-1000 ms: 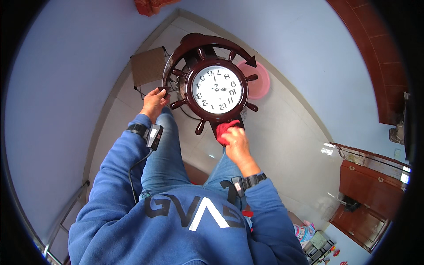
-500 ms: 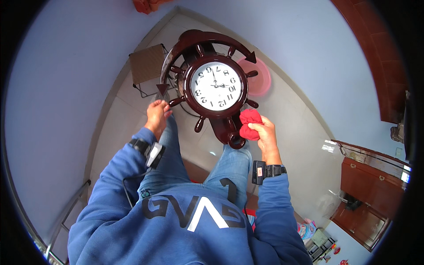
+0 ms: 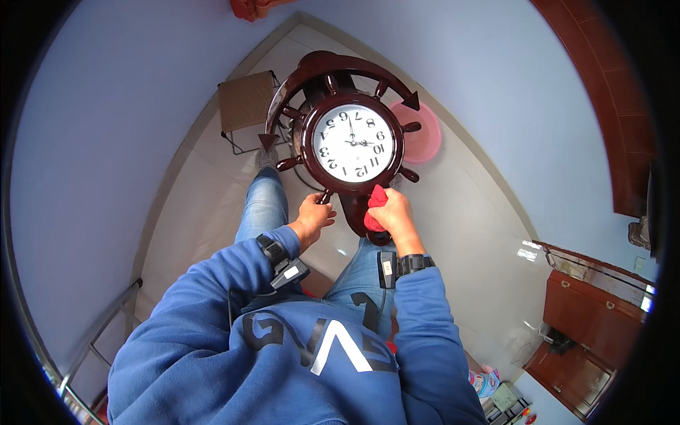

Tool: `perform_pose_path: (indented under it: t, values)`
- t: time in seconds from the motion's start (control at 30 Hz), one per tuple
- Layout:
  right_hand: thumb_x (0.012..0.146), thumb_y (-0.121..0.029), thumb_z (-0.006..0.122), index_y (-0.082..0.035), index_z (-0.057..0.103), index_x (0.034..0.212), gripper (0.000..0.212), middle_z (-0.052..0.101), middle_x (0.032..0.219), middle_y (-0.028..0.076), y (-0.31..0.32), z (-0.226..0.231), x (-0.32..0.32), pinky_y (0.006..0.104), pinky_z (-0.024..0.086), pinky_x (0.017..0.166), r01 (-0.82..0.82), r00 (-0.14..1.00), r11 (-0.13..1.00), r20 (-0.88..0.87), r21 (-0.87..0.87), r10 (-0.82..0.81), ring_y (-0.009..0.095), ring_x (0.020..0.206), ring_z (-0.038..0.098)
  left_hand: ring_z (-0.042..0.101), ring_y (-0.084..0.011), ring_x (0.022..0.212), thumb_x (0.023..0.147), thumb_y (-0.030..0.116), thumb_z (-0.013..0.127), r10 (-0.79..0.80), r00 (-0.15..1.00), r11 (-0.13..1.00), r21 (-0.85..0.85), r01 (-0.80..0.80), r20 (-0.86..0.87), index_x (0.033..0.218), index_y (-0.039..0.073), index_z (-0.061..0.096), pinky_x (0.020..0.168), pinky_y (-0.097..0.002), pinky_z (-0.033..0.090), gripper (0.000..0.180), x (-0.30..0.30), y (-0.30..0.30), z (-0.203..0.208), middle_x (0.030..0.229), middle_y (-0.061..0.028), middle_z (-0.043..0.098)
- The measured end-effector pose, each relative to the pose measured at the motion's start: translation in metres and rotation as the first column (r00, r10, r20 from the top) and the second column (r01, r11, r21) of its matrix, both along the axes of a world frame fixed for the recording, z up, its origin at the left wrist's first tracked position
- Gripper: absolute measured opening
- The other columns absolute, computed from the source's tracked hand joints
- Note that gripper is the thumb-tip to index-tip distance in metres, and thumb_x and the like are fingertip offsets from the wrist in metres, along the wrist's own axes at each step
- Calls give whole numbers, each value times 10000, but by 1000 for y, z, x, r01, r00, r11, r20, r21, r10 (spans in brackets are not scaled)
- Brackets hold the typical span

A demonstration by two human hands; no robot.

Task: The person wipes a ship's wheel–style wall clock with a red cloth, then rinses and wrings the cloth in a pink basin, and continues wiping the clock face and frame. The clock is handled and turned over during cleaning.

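A dark red-brown wall clock (image 3: 306, 142), shaped like a ship's wheel on an anchor, stands before me with its white dial upside down. My left hand (image 3: 312, 218) has its fingertips closed around the knobbed spoke at the wheel's near edge. In my right hand (image 3: 397, 216) is a bunched red cloth (image 3: 375, 210), pressed against the anchor's shank just below the wheel rim. The cloth and hand hide another spoke there. Below them, the ring end of the anchor (image 3: 378, 239) sits between my knees.
Behind the clock, a pink basin (image 3: 425, 134) rests on the tiled floor. A brown-topped folding stool (image 3: 246, 101) stands left of it near the wall. Wooden cabinets (image 3: 588, 304) are at the far right, and a metal rail (image 3: 106, 340) is at the lower left.
My left hand has moved right and nearer, from the left spoke to the near one. The right hand has carried the red cloth left onto the shank. The view has shifted slightly.
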State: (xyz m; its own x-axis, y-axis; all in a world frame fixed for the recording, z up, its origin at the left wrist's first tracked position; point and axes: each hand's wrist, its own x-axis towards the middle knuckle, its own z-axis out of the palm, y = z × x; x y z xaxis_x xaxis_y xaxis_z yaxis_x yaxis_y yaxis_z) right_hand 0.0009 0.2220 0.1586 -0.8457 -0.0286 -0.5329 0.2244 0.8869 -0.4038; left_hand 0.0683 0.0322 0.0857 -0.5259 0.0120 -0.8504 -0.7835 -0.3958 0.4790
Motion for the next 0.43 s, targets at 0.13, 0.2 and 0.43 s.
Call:
perform_pose_path:
  t: [0.13, 0.2, 0.43]
  values:
    - [701, -125, 745, -26, 656, 970, 301, 700, 983, 197, -4, -17, 20, 468, 541, 798, -47, 969, 991, -235, 125, 75, 408, 900, 663, 667, -250, 936, 966, 15, 556, 72, 997, 990, 121, -68, -23, 1325, -4, 477, 793, -400, 591, 368, 2, -9, -5, 1069, -117, 596]
    - [696, -111, 744, -34, 651, 967, 296, 694, 938, 186, -6, -18, 33, 477, 538, 781, -101, 930, 979, -332, 177, 156, 411, 876, 662, 677, -240, 885, 966, -3, 548, 93, 995, 987, 134, -89, -23, 1290, -15, 497, 769, -388, 606, 328, -1, -14, -6, 1020, -112, 606]
    - [668, -105, 781, -95, 632, 1006, 369, 655, 991, 136, 9, -3, 65, 478, 518, 804, -393, 862, 906, -279, 159, 423, 369, 970, 588, 677, -229, 853, 963, 12, 583, 96, 995, 980, 177, -89, -28, 1249, 2, 514, 771, -373, 614, 294, -4, -27, -19, 993, -114, 626]
